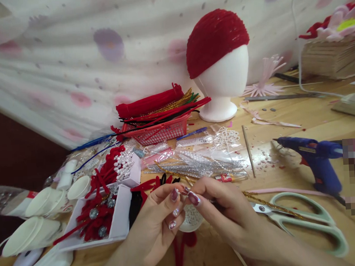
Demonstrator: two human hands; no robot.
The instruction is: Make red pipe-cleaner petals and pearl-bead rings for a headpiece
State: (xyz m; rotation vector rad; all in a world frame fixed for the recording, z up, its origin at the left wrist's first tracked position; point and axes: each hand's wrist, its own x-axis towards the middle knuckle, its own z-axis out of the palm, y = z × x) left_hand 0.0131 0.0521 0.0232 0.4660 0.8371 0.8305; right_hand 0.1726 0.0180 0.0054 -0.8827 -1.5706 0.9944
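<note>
A wooden table [307,114] strewn with craft supplies stands before a flowered curtain. Left of the green scissors [307,217], the left hand [154,229] and right hand [229,213] meet, fingertips pinched narrowly over a small white bead dish [191,219]; what they grip is unclear.

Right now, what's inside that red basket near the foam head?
The red basket holds a heap of pipe cleaners: mostly red, with some gold, green and black stems sticking out toward the foam head. Whatever lies beneath them at the bottom is covered.
</note>
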